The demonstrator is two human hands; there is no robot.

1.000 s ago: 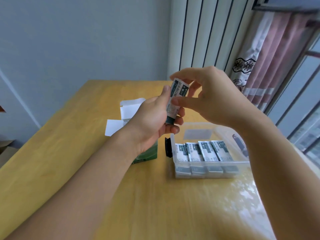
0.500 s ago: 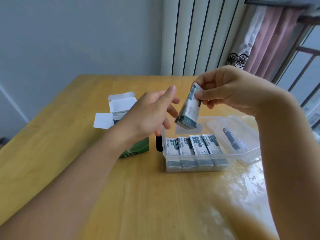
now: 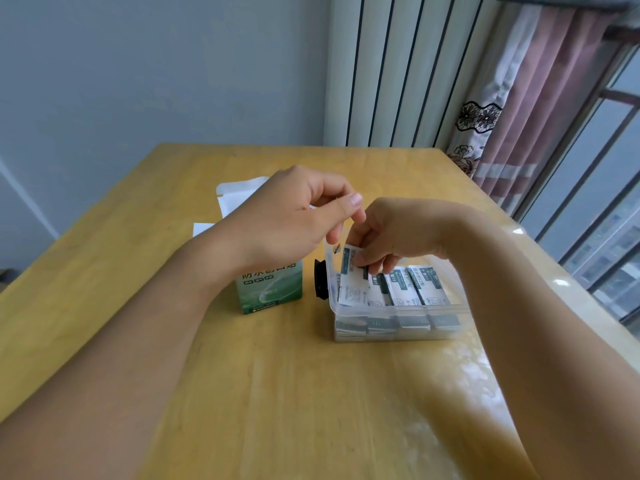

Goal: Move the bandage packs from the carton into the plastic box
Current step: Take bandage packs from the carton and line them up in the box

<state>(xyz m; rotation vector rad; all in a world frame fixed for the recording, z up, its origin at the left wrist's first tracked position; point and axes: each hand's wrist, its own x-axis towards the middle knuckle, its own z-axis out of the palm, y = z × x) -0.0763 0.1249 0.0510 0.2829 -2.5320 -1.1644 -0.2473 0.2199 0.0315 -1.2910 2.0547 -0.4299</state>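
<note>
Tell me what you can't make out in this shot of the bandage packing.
Head view:
- Inside of the green carton: hidden by the left hand.
- Far part of the plastic box: covered by the right hand.
- Print on the held bandage pack: too small.

I sit at a wooden table [image 3: 242, 393] with a pale yellow top; its right side shines with glare from the window. Behind it stands a plain grey-blue wall [image 3: 156, 71]. At the far corner a white radiator [image 3: 398, 71] with tall upright ribs and dark gaps between them rises behind the table's back edge. Just right of it hangs a pink curtain [image 3: 540, 109] with a white strip carrying a black flower pattern. Further right is a window [image 3: 602, 188] with dark bars, and blurred buildings show through the glass.
</note>
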